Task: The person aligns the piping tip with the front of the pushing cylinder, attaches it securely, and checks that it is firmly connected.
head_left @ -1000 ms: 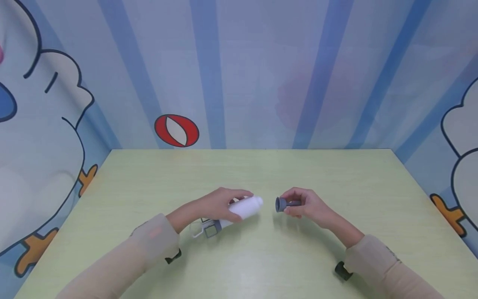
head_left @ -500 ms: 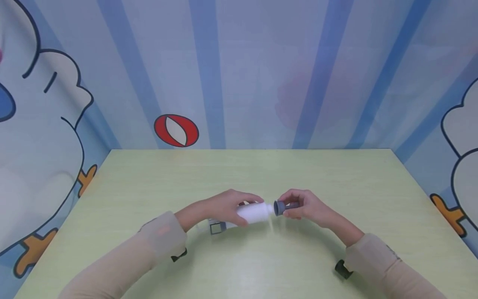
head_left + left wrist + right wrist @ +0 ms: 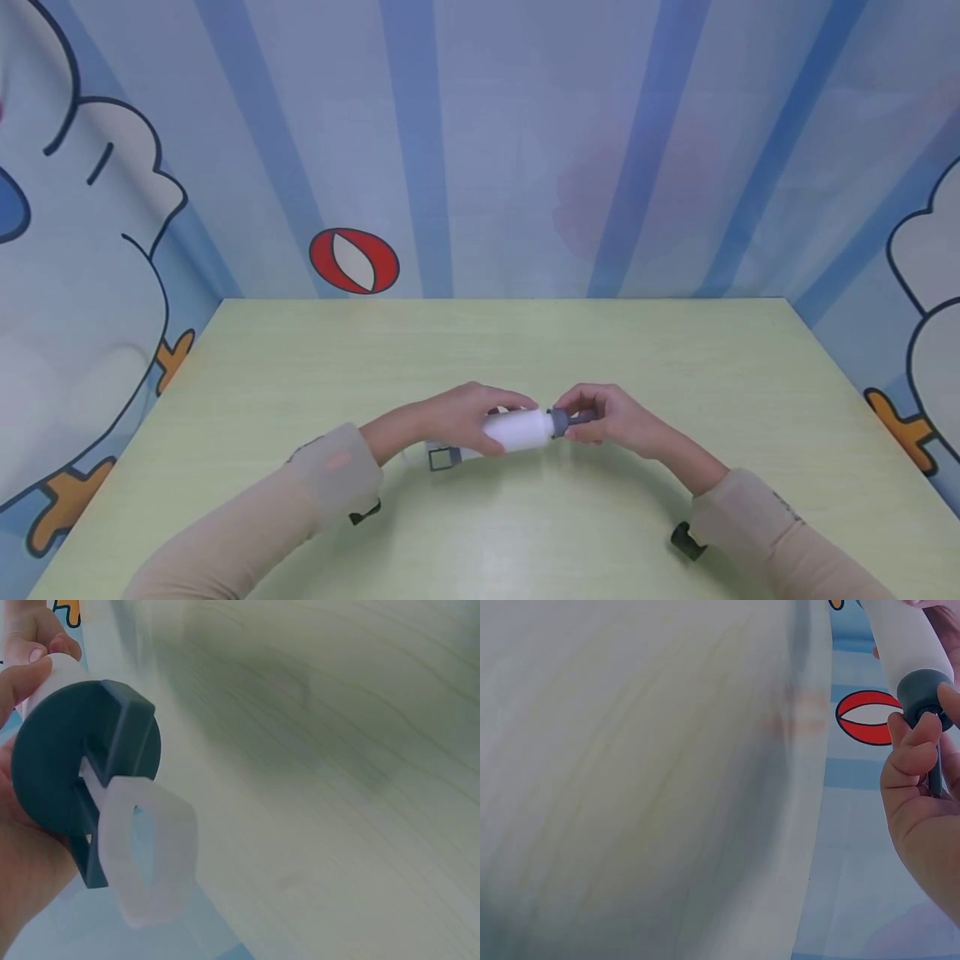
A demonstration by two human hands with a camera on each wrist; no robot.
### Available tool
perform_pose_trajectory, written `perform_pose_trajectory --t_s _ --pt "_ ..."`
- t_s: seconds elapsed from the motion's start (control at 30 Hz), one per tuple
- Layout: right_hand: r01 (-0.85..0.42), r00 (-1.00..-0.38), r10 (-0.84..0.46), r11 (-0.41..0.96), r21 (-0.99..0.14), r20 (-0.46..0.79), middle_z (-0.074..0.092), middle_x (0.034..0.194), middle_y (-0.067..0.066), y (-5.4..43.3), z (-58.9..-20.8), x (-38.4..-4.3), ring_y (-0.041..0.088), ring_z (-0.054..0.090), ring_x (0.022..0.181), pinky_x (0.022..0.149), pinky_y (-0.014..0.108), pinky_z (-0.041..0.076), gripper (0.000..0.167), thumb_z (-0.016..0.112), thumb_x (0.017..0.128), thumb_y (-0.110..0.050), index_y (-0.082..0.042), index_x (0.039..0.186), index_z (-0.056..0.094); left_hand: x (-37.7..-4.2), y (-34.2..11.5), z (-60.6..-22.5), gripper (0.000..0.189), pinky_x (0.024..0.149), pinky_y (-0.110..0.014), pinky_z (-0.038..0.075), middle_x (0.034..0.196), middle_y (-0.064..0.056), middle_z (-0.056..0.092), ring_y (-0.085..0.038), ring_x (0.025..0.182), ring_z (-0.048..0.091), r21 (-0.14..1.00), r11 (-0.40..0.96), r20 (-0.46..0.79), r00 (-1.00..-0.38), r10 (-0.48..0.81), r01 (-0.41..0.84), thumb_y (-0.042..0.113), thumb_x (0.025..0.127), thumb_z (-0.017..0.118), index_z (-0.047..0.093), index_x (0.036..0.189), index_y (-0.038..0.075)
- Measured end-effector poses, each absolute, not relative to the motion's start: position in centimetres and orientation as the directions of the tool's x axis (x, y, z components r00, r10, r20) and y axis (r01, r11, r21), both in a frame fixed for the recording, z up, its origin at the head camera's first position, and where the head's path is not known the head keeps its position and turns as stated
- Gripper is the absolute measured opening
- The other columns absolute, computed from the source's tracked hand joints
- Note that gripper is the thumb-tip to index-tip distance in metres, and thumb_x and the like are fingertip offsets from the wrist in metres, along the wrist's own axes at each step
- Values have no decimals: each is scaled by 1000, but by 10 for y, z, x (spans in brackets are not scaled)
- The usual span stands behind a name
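Note:
A white, thick-barrelled toy syringe (image 3: 517, 430) lies nearly level across the middle of the head view. My left hand (image 3: 467, 417) grips its barrel from above. At its left end, a dark grey flange (image 3: 49, 761) with square finger grips and a white thumb loop (image 3: 176, 855) fills much of the left wrist view. My right hand (image 3: 611, 418) pinches the thin rod of a grey needle tip (image 3: 558, 422). The tip's cup sits against the syringe's right end, over the narrow nozzle. In the right wrist view, the cup (image 3: 922, 688) meets the white barrel (image 3: 907, 641).
Both hands work above a pale yellow-green table (image 3: 495, 342). Behind it rises a blue striped backdrop (image 3: 517, 150) with a printed red and white ball (image 3: 355, 261) and cartoon figures at the sides. A small black device (image 3: 686, 542) shows under the right cuff.
My left hand has moved right with the syringe and levelled it. Its nozzle has gone from apart to inside the grey tip's cup. My right hand has barely moved.

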State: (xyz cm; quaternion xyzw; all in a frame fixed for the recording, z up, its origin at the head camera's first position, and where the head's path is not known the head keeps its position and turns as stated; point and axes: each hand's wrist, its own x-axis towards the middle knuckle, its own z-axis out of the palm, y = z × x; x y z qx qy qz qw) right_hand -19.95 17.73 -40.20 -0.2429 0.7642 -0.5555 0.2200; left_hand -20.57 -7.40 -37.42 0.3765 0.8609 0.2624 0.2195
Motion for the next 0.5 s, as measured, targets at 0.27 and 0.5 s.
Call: perform_pose_trajectory --t_s 0.27,0.5 --pt "-139 -788 -612 274 -952 -61 59 89 7 174 -404 -198 9 48 60 49 27 40 29 64 79 -11 2 103 56 -205 -73 -375 58 79 -24 43 117 8 53 -10 94 50 622 573 -177 -616 767 534 18 75 69 45 128 25" --pt "-146 -799 -597 299 -943 -66 58 90 16 173 -404 -197 10 48 58 52 29 43 29 61 82 -13 4 106 56 -205 -74 -375 58 77 -23 43 118 6 54 -10 93 50 591 565 -149 -611 778 576 19 76 68 45 129 24"
